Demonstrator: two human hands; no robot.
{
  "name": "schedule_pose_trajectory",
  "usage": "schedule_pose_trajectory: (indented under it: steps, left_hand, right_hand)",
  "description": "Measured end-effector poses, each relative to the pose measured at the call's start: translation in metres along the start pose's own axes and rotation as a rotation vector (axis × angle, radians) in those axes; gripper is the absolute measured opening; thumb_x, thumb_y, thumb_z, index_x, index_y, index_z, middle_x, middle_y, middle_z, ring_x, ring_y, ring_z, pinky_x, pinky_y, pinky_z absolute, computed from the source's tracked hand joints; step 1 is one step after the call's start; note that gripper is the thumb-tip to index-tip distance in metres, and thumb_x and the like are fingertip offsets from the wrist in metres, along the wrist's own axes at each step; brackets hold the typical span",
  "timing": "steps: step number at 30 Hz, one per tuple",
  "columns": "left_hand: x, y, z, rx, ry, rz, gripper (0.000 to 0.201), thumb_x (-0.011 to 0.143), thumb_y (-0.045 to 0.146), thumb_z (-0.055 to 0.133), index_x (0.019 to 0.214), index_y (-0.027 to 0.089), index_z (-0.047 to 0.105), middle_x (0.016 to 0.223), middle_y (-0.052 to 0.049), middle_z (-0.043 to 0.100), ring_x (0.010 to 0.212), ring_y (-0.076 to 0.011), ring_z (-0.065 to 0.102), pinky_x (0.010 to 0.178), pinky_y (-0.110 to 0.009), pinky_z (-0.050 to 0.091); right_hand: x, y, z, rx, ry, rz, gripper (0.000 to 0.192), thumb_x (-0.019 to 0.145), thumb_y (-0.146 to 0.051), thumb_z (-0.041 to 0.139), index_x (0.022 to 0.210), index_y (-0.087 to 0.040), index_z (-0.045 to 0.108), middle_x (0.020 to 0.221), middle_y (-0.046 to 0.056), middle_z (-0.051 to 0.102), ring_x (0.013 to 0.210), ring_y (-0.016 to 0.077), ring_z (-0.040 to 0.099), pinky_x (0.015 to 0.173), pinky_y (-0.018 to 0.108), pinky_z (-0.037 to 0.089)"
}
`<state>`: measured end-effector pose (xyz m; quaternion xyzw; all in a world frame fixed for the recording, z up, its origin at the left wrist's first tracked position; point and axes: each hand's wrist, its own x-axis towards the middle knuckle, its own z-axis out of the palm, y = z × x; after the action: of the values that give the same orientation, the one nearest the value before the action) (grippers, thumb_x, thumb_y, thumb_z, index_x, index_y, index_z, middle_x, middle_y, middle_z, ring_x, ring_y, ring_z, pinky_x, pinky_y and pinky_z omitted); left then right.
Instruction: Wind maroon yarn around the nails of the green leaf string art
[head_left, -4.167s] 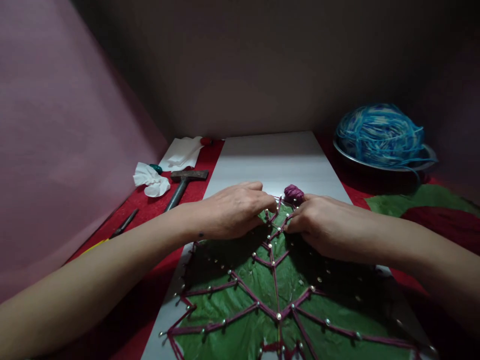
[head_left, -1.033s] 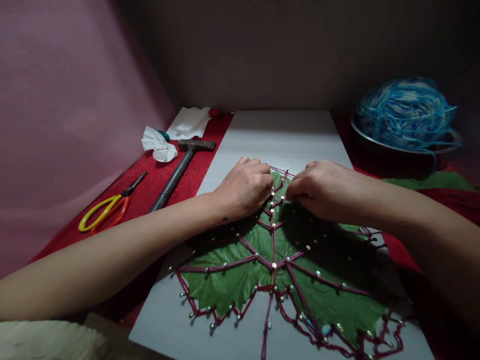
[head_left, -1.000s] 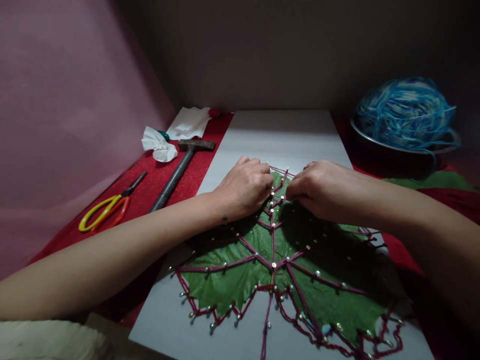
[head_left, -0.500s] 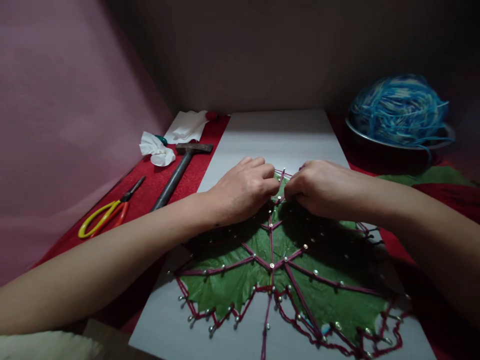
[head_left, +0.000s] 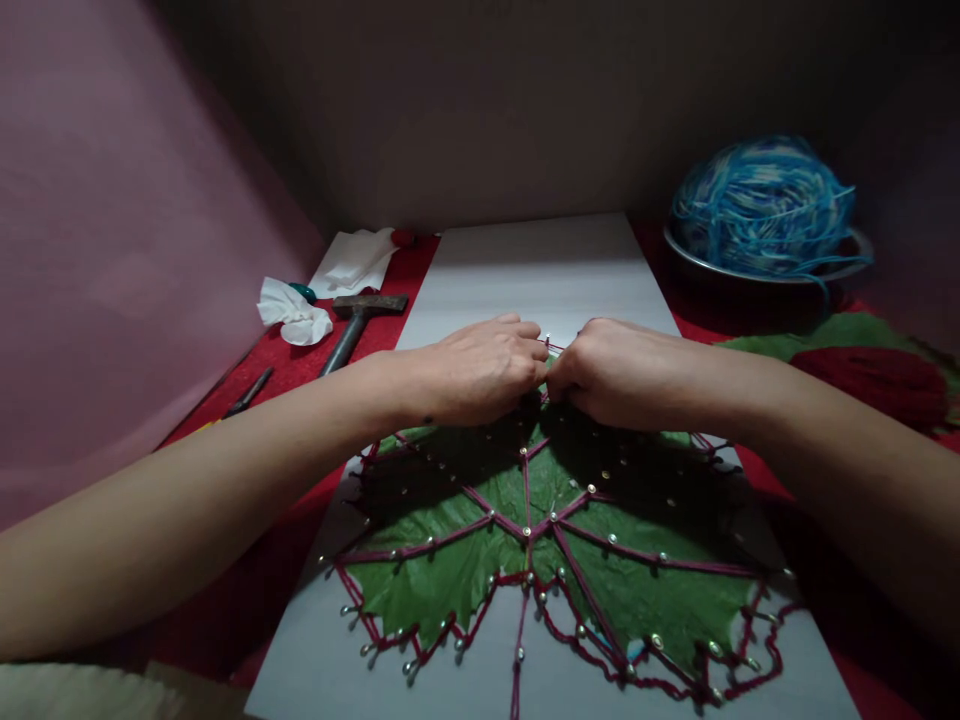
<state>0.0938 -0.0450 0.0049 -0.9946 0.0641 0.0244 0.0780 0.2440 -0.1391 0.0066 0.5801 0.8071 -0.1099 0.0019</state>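
Note:
A green leaf [head_left: 457, 540] lies on a white board [head_left: 285, 670], ringed by nails [head_left: 526, 532] with dark red yarn [head_left: 600, 655] round its edge. Purple yarn [head_left: 581, 580] runs from nail to nail along its veins. Both hands meet over the leaf's far tip, fingertips almost touching. My left hand [head_left: 491, 370] is closed, its fingers bent down at the nails; what they grip is hidden. My right hand [head_left: 604, 370] pinches beside it, a bit of purple yarn showing at its far side. A nail [head_left: 547, 342] stands just beyond the fingers.
Left on the red cloth [head_left: 277, 400] lie a hammer [head_left: 367, 305], scissors [head_left: 247, 392] partly behind my forearm, and white tissues [head_left: 292, 312]. At right, blue yarn [head_left: 765, 210] fills a metal bowl [head_left: 720, 270]. Nearer lie dark red yarn [head_left: 870, 385] and another leaf [head_left: 862, 330].
My hands have come closer together over the leaf tip. The view has shifted, so the board and tools sit further left; my left forearm covers more of the scissors.

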Motion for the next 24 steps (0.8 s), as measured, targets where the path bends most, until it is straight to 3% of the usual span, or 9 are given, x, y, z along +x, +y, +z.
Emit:
schedule_pose_trajectory:
  steps: [6,12,17,21,24]
  left_hand:
    - [-0.004,0.001,-0.001,-0.038,0.004,-0.003,0.020,0.087,0.012,0.045,0.080,0.016,0.064,0.084,-0.006,0.065,0.079,-0.0186,0.050,0.073,-0.032,0.036]
    - [-0.012,0.011,0.001,-0.125,0.053,-0.112,0.020,0.089,0.016,0.047,0.084,0.015,0.066,0.087,-0.006,0.065,0.083,-0.0188,0.052,0.080,-0.033,0.040]
    - [-0.013,0.023,0.009,-0.176,0.195,-0.296,0.017,0.087,0.021,0.054,0.076,0.017,0.067,0.083,-0.005,0.062,0.080,-0.0173,0.049,0.074,-0.030,0.040]
    - [-0.019,0.032,0.012,-0.236,0.327,-0.292,0.021,0.088,0.020,0.053,0.071,0.016,0.065,0.084,-0.006,0.060,0.078,-0.0164,0.046,0.074,-0.030,0.040]
    - [-0.025,0.037,0.009,-0.365,0.361,-0.372,0.017,0.085,0.017,0.056,0.071,0.017,0.066,0.087,-0.005,0.060,0.081,-0.0161,0.047,0.072,-0.028,0.040]
  right_hand:
    - [-0.005,0.000,-0.008,-0.006,0.072,0.001,0.023,0.068,-0.008,0.050,0.067,-0.021,0.069,0.059,0.002,0.060,0.051,0.0099,0.043,0.057,0.026,0.031]
    - [-0.008,-0.018,-0.015,-0.103,0.120,0.046,0.021,0.072,-0.007,0.051,0.073,-0.017,0.069,0.070,0.007,0.067,0.059,0.0125,0.051,0.057,0.027,0.029]
    - [-0.011,-0.022,-0.014,-0.076,0.136,0.055,0.021,0.073,-0.011,0.049,0.076,-0.019,0.069,0.068,0.005,0.067,0.057,0.0124,0.050,0.054,0.027,0.026]
    - [-0.013,-0.021,-0.013,-0.017,0.182,0.013,0.021,0.073,-0.013,0.048,0.074,-0.020,0.067,0.061,0.002,0.061,0.052,0.0111,0.044,0.052,0.026,0.025]
    - [-0.011,-0.020,-0.011,-0.002,0.206,0.007,0.021,0.074,-0.015,0.047,0.075,-0.021,0.067,0.059,0.001,0.059,0.052,0.0116,0.043,0.052,0.026,0.025]
